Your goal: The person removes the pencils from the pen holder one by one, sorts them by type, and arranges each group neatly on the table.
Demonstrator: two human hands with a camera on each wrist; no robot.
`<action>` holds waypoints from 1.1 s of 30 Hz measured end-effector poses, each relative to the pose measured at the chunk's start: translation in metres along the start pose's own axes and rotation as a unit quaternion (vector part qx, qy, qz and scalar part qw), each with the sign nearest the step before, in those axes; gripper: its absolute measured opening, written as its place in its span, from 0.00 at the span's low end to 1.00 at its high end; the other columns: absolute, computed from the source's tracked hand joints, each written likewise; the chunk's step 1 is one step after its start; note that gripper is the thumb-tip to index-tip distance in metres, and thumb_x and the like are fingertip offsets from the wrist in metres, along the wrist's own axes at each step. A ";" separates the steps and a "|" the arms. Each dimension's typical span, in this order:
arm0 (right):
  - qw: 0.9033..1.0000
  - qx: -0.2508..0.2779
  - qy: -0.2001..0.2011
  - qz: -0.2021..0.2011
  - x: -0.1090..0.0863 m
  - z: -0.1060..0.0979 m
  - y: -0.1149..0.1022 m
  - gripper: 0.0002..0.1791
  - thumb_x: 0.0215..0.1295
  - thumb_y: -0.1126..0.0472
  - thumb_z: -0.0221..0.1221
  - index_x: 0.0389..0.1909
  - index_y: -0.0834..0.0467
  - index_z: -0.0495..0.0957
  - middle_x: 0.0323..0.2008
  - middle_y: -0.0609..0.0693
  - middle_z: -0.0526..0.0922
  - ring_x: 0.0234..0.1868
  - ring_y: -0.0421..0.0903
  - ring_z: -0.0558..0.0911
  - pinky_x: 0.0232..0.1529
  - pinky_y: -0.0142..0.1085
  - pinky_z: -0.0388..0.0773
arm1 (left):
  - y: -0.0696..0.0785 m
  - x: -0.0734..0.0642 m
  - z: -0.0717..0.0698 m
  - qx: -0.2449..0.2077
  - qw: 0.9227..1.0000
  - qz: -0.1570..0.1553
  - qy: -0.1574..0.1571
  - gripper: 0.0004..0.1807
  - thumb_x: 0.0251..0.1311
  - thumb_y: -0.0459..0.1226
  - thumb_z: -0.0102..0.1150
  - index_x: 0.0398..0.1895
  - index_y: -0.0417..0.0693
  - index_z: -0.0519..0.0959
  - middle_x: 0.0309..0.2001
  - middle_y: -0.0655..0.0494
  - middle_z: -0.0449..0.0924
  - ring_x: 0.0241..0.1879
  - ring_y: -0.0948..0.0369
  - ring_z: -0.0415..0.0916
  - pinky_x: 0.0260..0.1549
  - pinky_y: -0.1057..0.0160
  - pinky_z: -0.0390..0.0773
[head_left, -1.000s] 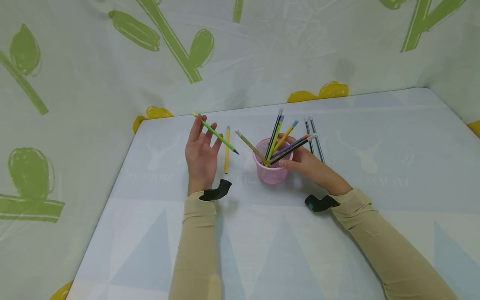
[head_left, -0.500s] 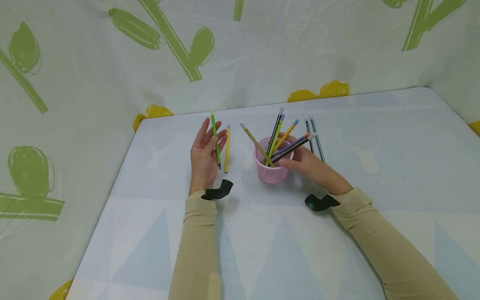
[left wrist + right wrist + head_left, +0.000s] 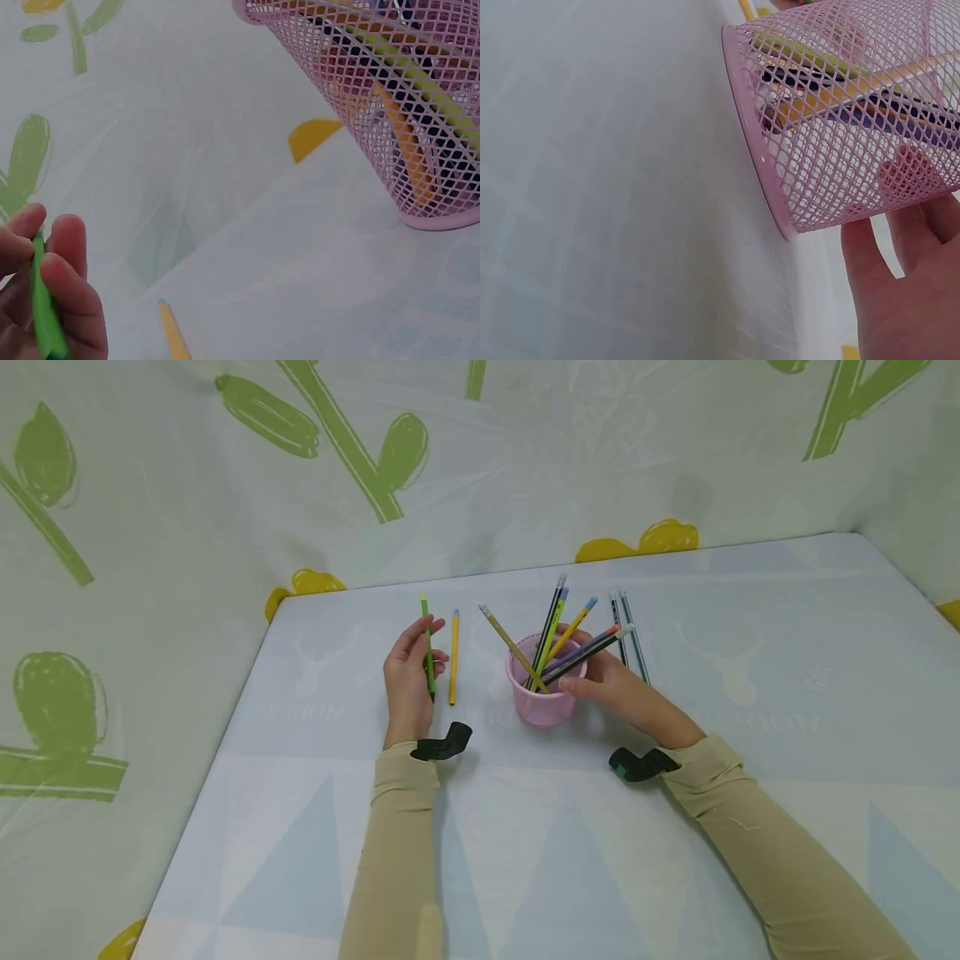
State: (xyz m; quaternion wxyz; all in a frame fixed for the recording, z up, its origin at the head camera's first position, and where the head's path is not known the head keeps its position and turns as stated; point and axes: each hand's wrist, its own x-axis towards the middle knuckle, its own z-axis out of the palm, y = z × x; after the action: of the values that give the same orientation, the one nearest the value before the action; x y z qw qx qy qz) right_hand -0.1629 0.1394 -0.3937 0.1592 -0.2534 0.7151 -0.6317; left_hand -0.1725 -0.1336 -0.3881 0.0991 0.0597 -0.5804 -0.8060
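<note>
My left hand (image 3: 407, 685) pinches a green pencil (image 3: 430, 670) between thumb and fingers, its dark tip pointing down toward the wrist. To the left of centre in the head view, a yellow pencil (image 3: 453, 664) with a blue end lies on the table just right of that hand. My right hand (image 3: 630, 700) grips the pink mesh pencil cup (image 3: 546, 714) from its right side, fingers behind and thumb in front. Several pencils lean in the cup, among them an olive one (image 3: 498, 628) tilted left and a yellow one (image 3: 579, 622) tilted right.
Two dark striped pencils (image 3: 636, 643) lie on the table behind the right hand. The pale blue-and-white patterned table (image 3: 570, 860) meets a leaf-printed backdrop (image 3: 525, 468) along its far edge. Each wrist wears a black camera mount (image 3: 442, 743).
The green pencil has swung from slanting down to the right to nearly upright in the left hand, whose fingers have closed more around it. The right hand and cup stay in place.
</note>
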 end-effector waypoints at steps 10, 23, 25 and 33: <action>1.000 0.002 0.002 0.003 -0.001 0.001 -0.003 0.38 0.59 0.58 0.54 0.68 0.52 0.47 0.62 0.53 0.61 0.61 0.47 0.60 0.63 0.48 0.49 | 0.000 0.001 0.000 0.025 0.998 -0.036 -0.044 0.21 0.63 0.28 0.40 0.54 0.55 0.73 0.53 0.55 0.73 0.38 0.54 0.75 0.40 0.63 0.75; 1.000 0.010 -0.007 0.012 -0.001 0.000 -0.002 0.37 0.60 0.58 0.54 0.68 0.49 0.46 0.60 0.53 0.63 0.59 0.47 0.64 0.60 0.46 0.56 | -0.004 0.002 -0.004 0.113 0.993 -0.026 -0.007 0.15 0.60 0.35 0.52 0.51 0.47 0.74 0.44 0.50 0.76 0.39 0.52 0.74 0.40 0.64 0.75; 1.000 0.010 -0.007 0.015 -0.001 0.001 -0.002 0.37 0.60 0.58 0.53 0.68 0.49 0.46 0.60 0.54 0.63 0.59 0.47 0.64 0.60 0.46 0.56 | -0.004 0.002 -0.005 0.162 0.986 -0.028 0.002 0.16 0.60 0.36 0.51 0.52 0.49 0.74 0.44 0.54 0.77 0.39 0.54 0.72 0.36 0.66 0.73; 1.000 0.015 -0.013 0.006 0.001 0.000 0.000 0.37 0.60 0.60 0.53 0.67 0.49 0.46 0.58 0.53 0.64 0.57 0.47 0.66 0.56 0.35 0.63 | -0.005 0.002 -0.009 0.301 0.953 -0.038 0.007 0.23 0.59 0.32 0.43 0.58 0.56 0.70 0.48 0.65 0.76 0.37 0.60 0.71 0.23 0.70 0.64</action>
State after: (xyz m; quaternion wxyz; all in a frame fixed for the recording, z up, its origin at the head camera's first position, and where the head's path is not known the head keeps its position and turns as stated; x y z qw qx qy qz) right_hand -0.1637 0.1395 -0.3938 0.1758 -0.2548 0.7052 -0.6379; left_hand -0.1727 -0.1404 -0.3957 0.0503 0.1144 -0.7925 -0.5969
